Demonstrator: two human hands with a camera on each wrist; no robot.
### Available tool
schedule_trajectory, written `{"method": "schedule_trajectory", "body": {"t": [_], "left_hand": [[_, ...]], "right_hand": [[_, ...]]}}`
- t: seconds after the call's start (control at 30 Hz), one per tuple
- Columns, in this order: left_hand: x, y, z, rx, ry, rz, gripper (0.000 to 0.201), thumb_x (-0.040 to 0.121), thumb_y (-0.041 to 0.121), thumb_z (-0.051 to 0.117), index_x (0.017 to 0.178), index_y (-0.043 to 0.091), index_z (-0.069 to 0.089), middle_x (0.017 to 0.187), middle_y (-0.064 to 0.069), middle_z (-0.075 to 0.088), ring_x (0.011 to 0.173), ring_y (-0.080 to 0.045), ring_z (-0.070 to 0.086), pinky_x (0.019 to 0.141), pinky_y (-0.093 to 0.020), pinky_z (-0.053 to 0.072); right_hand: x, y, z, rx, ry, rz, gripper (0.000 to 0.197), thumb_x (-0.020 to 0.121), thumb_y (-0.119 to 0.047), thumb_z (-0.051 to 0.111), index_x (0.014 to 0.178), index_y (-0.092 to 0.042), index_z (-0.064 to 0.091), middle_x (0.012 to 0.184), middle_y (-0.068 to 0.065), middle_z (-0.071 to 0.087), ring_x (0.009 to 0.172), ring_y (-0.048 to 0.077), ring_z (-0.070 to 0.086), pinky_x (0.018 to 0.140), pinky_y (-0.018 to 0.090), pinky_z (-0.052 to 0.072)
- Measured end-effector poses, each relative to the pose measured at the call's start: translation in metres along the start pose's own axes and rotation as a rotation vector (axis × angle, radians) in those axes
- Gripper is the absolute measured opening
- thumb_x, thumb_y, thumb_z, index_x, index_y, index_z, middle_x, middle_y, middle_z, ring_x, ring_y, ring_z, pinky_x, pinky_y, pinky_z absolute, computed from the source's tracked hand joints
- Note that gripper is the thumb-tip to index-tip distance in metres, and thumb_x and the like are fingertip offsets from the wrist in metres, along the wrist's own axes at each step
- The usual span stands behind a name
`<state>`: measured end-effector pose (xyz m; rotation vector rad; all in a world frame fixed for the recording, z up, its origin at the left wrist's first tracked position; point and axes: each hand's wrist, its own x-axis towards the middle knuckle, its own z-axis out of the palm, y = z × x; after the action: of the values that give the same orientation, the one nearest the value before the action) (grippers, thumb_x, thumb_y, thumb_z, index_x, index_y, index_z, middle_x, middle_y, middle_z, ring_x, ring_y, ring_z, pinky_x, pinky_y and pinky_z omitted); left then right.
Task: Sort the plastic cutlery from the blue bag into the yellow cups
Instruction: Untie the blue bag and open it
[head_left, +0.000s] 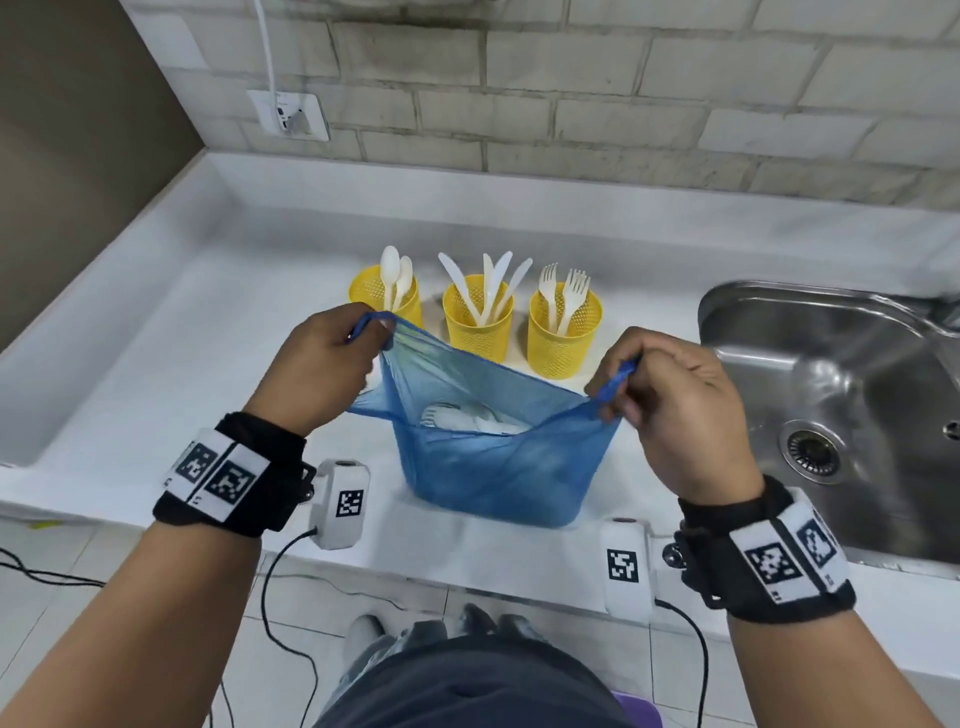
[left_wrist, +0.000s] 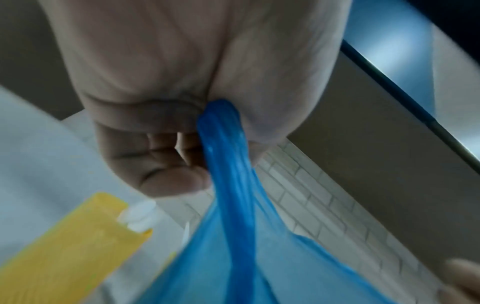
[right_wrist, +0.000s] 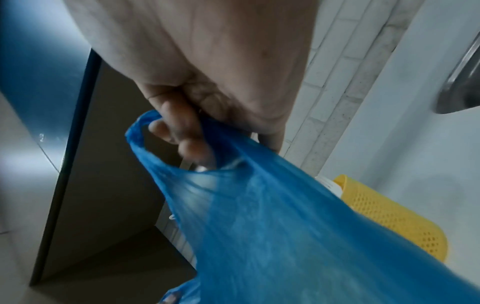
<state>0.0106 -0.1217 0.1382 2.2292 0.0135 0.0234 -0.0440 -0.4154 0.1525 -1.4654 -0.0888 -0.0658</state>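
A thin blue plastic bag (head_left: 493, 462) sits on the white counter, its mouth stretched wide. My left hand (head_left: 332, 358) grips the left handle (left_wrist: 221, 139) and my right hand (head_left: 660, 395) grips the right handle (right_wrist: 145, 131). White plastic cutlery (head_left: 467, 418) lies inside the bag. Behind it stand three yellow mesh cups: the left cup (head_left: 371, 291) holds spoons, the middle cup (head_left: 478, 317) holds knives, the right cup (head_left: 563, 332) holds forks.
A steel sink (head_left: 831, 405) with a drain lies to the right. A white brick wall (head_left: 571, 88) with a socket (head_left: 288, 114) runs behind the counter (head_left: 156, 364). Cables hang below the counter's front edge.
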Motion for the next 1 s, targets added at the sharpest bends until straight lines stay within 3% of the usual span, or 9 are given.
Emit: {"method": "schedule_trajectory", "body": {"t": [0.1, 0.2, 0.3, 0.4, 0.5, 0.63, 0.8, 0.9, 1.0], "left_hand": [[-0.011, 0.002, 0.012, -0.350, 0.018, -0.151, 0.032, 0.107, 0.020, 0.047, 0.078, 0.013, 0.056, 0.068, -0.001, 0.054, 0.060, -0.017, 0.054, 0.061, -0.030, 0.046], [-0.021, 0.006, 0.026, -0.476, 0.052, -0.255, 0.034, 0.106, 0.016, 0.045, 0.073, 0.015, 0.051, 0.063, 0.003, 0.052, 0.050, -0.013, 0.045, 0.047, -0.021, 0.035], [-0.023, 0.000, 0.029, -0.557, 0.025, -0.329, 0.029, 0.103, 0.020, 0.050, 0.076, 0.011, 0.057, 0.074, -0.006, 0.056, 0.070, -0.022, 0.051, 0.068, -0.034, 0.039], [-0.025, -0.003, 0.025, -0.528, -0.004, -0.356, 0.027, 0.106, 0.020, 0.050, 0.094, 0.000, 0.064, 0.088, -0.008, 0.063, 0.079, -0.021, 0.060, 0.074, -0.034, 0.046], [-0.027, -0.004, 0.018, -0.597, 0.013, -0.437, 0.023, 0.105, 0.026, 0.052, 0.086, 0.018, 0.063, 0.082, -0.001, 0.062, 0.066, -0.014, 0.054, 0.061, -0.025, 0.045], [-0.032, -0.014, 0.008, -0.577, -0.139, -0.447, 0.033, 0.095, 0.040, 0.066, 0.072, 0.023, 0.050, 0.070, 0.000, 0.036, 0.051, -0.013, 0.024, 0.041, -0.020, 0.018], [-0.042, -0.014, -0.002, 0.116, -0.334, -0.232, 0.025, 0.075, 0.049, 0.087, 0.080, 0.027, 0.077, 0.069, 0.006, 0.070, 0.059, -0.004, 0.055, 0.060, -0.025, 0.038], [-0.042, -0.016, -0.005, 0.055, -0.249, -0.217, 0.038, 0.092, 0.043, 0.073, 0.064, 0.017, 0.074, 0.068, -0.003, 0.069, 0.061, -0.016, 0.048, 0.060, -0.029, 0.034], [-0.033, -0.025, 0.000, -0.459, -0.139, -0.415, 0.052, 0.103, 0.039, 0.057, 0.055, 0.018, 0.054, 0.055, 0.001, 0.044, 0.048, -0.013, 0.023, 0.045, -0.025, 0.014]], "right_hand": [[0.000, -0.002, 0.003, -0.199, -0.003, 0.000, 0.029, 0.079, -0.010, 0.038, 0.064, -0.007, 0.063, 0.056, 0.006, 0.052, 0.051, 0.019, 0.039, 0.052, 0.028, 0.030], [0.000, 0.006, 0.009, -0.761, -0.021, -0.049, 0.026, 0.090, -0.040, 0.048, 0.084, -0.023, 0.067, 0.057, -0.003, 0.055, 0.058, 0.015, 0.051, 0.060, 0.031, 0.040], [-0.001, 0.014, 0.019, -1.329, -0.147, 0.048, 0.038, 0.088, -0.063, 0.055, 0.106, -0.032, 0.066, 0.084, -0.008, 0.063, 0.081, 0.023, 0.064, 0.065, 0.032, 0.042], [0.000, 0.029, 0.018, -1.550, -0.202, 0.072, 0.040, 0.089, -0.060, 0.058, 0.094, -0.023, 0.070, 0.098, -0.001, 0.048, 0.093, 0.029, 0.058, 0.064, 0.033, 0.039], [0.002, 0.046, 0.008, -1.631, -0.109, -0.037, 0.020, 0.085, -0.037, 0.066, 0.082, -0.018, 0.072, 0.102, 0.009, 0.046, 0.098, 0.036, 0.044, 0.067, 0.039, 0.037], [0.011, 0.052, -0.010, -1.227, -0.118, 0.089, 0.017, 0.090, -0.016, 0.054, 0.079, -0.009, 0.065, 0.083, 0.012, 0.059, 0.085, 0.037, 0.057, 0.069, 0.038, 0.041], [0.004, 0.042, -0.010, -0.546, -0.037, 0.356, 0.021, 0.093, 0.001, 0.053, 0.088, -0.006, 0.072, 0.086, 0.019, 0.073, 0.068, 0.031, 0.075, 0.067, 0.044, 0.064], [-0.001, 0.041, -0.009, -0.109, 0.048, 0.456, 0.017, 0.096, 0.009, 0.054, 0.097, 0.004, 0.071, 0.090, 0.029, 0.072, 0.075, 0.035, 0.071, 0.070, 0.043, 0.065], [-0.001, 0.044, -0.012, 0.312, 0.103, 0.578, 0.011, 0.095, 0.003, 0.059, 0.100, 0.001, 0.068, 0.087, 0.020, 0.072, 0.077, 0.031, 0.072, 0.066, 0.043, 0.065]]}}
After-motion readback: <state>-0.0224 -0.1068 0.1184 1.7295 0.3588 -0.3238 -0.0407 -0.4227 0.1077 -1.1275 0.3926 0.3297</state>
